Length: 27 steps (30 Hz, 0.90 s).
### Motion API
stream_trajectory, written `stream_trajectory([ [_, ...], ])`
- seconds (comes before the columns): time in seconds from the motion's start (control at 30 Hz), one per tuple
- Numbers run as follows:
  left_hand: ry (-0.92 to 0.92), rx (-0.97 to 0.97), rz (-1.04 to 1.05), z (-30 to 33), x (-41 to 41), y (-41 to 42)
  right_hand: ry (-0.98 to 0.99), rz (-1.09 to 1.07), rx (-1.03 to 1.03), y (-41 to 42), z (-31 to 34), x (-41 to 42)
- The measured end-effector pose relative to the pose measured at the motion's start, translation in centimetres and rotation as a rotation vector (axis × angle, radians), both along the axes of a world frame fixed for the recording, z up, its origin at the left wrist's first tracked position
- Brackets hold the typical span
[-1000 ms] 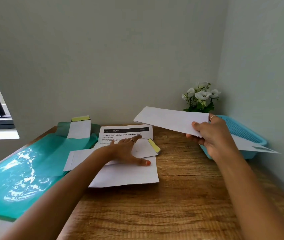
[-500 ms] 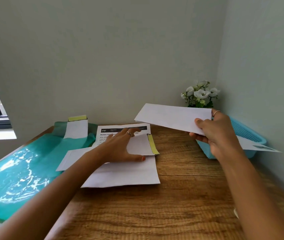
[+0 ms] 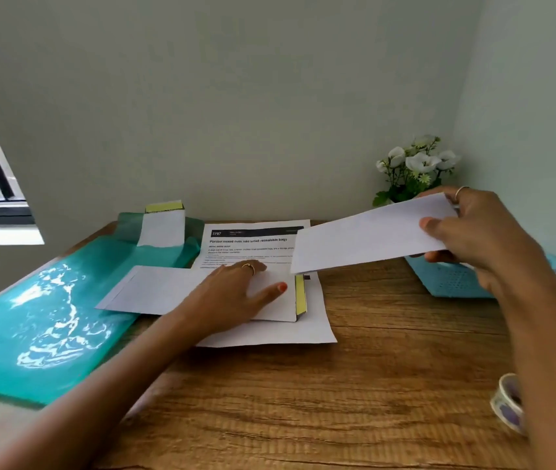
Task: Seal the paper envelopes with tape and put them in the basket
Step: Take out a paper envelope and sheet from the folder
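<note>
My right hand (image 3: 479, 239) grips the right end of a white envelope (image 3: 364, 239), held in the air above the table, left of the blue basket (image 3: 446, 283). My left hand (image 3: 235, 296) lies flat, fingers spread, on a second white envelope (image 3: 154, 290) with a yellow adhesive strip on its flap (image 3: 300, 295); this one rests on a printed sheet (image 3: 256, 242). A third envelope (image 3: 161, 225) with a yellow strip lies further back on the green plastic. A roll of patterned tape (image 3: 508, 401) sits at the right, half hidden by my right forearm.
A green plastic sheet (image 3: 42, 320) covers the left of the wooden table (image 3: 337, 401). White flowers (image 3: 415, 167) stand in the back right corner behind the basket. Walls close the back and right; a window is at the left.
My right hand has brought the held envelope lower and left, in front of the basket. My left hand has slid the lying envelope slightly and still presses on it. The view has tilted down, showing the tape.
</note>
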<state>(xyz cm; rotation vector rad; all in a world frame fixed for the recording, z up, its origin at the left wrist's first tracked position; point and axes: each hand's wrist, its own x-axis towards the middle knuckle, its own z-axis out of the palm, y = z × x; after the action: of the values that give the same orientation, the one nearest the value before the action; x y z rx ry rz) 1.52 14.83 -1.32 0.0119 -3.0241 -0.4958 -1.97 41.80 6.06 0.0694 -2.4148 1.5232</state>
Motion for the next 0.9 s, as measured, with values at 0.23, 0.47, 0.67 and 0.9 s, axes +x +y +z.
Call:
stream_trajectory([
  [0.23,-0.032,-0.074,0.045,-2.1,-0.6,2.3,0.011,-0.01,0.14,0.6,0.5,0.4],
  [0.47,0.041,-0.009,0.052,-2.7,-0.5,2.5,0.023,0.044,0.184,0.0,1.0,1.2],
  [0.67,0.092,0.059,0.031,-2.4,-0.2,3.0,0.007,0.038,0.287,-0.1,0.7,0.8],
  [0.9,0.108,0.107,0.035,-1.9,0.3,3.4,-0.088,0.068,0.213,-0.4,0.7,1.0],
])
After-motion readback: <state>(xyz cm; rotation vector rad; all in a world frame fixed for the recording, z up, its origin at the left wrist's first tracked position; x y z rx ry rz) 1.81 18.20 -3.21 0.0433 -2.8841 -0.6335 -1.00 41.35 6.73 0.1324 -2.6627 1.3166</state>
